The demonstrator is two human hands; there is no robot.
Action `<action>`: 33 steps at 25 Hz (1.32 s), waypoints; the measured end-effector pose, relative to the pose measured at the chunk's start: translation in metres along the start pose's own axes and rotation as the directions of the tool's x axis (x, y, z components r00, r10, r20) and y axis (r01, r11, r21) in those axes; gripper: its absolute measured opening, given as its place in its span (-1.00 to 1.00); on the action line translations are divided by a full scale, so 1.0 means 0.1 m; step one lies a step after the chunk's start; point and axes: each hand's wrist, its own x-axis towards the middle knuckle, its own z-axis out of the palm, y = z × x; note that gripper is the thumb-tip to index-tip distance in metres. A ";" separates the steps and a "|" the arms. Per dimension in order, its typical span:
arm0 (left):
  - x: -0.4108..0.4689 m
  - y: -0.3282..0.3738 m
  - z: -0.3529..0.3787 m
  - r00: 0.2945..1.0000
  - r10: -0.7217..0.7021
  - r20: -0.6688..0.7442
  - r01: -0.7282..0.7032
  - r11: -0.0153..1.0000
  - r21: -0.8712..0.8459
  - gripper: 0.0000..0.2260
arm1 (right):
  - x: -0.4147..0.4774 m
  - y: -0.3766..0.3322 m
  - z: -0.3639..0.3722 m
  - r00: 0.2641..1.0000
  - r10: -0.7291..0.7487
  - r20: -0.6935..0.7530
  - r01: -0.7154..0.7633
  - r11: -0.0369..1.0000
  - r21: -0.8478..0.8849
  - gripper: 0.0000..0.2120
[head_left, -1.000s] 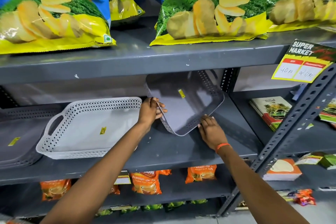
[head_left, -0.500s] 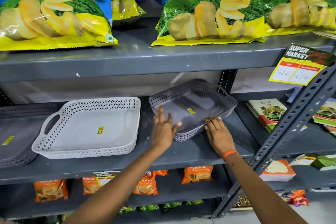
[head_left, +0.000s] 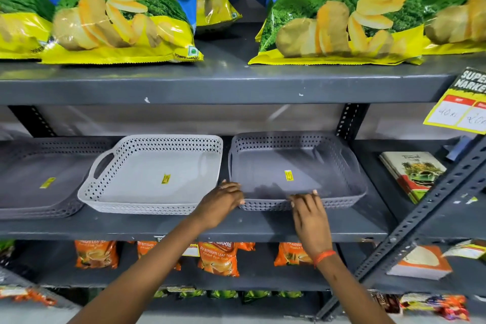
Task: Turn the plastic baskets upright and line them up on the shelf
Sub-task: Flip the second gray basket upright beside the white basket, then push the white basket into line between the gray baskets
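**Head view: dark basket upright on middle shelf, both hands at its front rim**

Head camera shows the dark grey basket (head_left: 297,173) standing upright, open side up, on the middle shelf (head_left: 157,226), right of centre. A yellow sticker lies on its floor. Its left wall stands just beside the right wall of the light grey basket (head_left: 155,176), also upright; whether the two touch cannot be told. A third dark basket (head_left: 39,179) sits further left, upright, partly cut by the frame edge.

Left hand (head_left: 221,205) rests at the front left corner of the dark grey basket, fingers curled loosely against the rim, not closed round it. Right hand (head_left: 310,216) lies against the front wall, fingers extended and together, tips on the rim; nothing is pinched. An orange band circles the right wrist.

Chip bags (head_left: 123,16) line the shelf above. Orange tea packets (head_left: 218,258) occupy the shelf below. Booklets (head_left: 413,173) lie on the adjoining shelf to the right, beneath a yellow price card (head_left: 457,110).
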 end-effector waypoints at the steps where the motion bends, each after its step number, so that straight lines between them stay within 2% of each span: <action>1: -0.05 -0.05 0.00 1.000 0.007 -0.014 -0.007 1.000 0.026 -0.77 | -0.02 -0.10 0.01 1.000 0.004 -0.009 -0.004 1.000 0.016 -0.67; 6: -0.20 -0.15 0.04 0.999 -0.022 -0.036 0.024 0.998 0.060 -0.78 | -0.12 -0.29 0.02 0.999 0.035 -0.006 -0.035 0.998 0.049 -0.67; 14: -0.29 -0.12 0.01 0.998 -0.045 -0.038 0.046 0.999 0.009 -0.75 | -0.10 -0.33 0.00 0.997 0.053 0.048 -0.057 0.995 0.087 -0.67; 17: -0.30 -0.12 -0.03 1.000 -0.021 -0.010 0.021 1.000 0.005 -0.71 | -0.09 -0.33 0.02 0.997 0.045 0.060 -0.050 0.996 0.073 -0.68; 20: -0.30 -0.14 -0.07 0.999 0.033 0.000 -0.033 0.998 -0.058 -0.67 | -0.06 -0.40 0.01 0.994 0.104 0.038 -0.105 0.994 0.027 -0.69; 23: -0.44 -0.35 -0.22 0.993 0.090 -0.070 -0.097 0.990 -0.103 -0.61 | 0.04 -0.82 0.11 0.980 0.196 -0.044 -0.197 0.980 -0.011 -0.68; 25: -0.59 -0.66 -0.36 0.987 0.053 -0.154 -0.079 0.982 -0.171 -0.61 | 0.24 -1.29 0.26 0.965 0.250 -0.082 -0.247 0.968 0.053 -0.67; 27: -0.77 -1.08 -0.49 0.967 -0.052 -0.248 0.003 0.981 -0.194 -0.61 | 0.51 -1.74 0.46 0.946 0.320 -0.046 -0.310 0.939 0.152 -0.67; 29: -0.93 -1.63 -0.61 0.916 -0.233 -0.327 0.177 0.965 -0.191 -0.58 | 0.85 -2.02 0.67 0.926 0.374 0.053 -0.377 0.912 0.159 -0.63; 31: -1.09 -2.24 -0.70 0.817 -0.446 -0.365 0.422 0.894 -0.148 -0.50 | 1.16 -2.15 0.82 0.880 0.445 0.164 -0.462 0.883 0.086 -0.52; 33: -1.19 -2.74 -0.73 0.703 -0.645 -0.298 0.628 0.760 -0.164 -0.42 | 1.31 -2.11 0.91 0.835 0.492 0.245 -0.499 0.866 -0.039 -0.53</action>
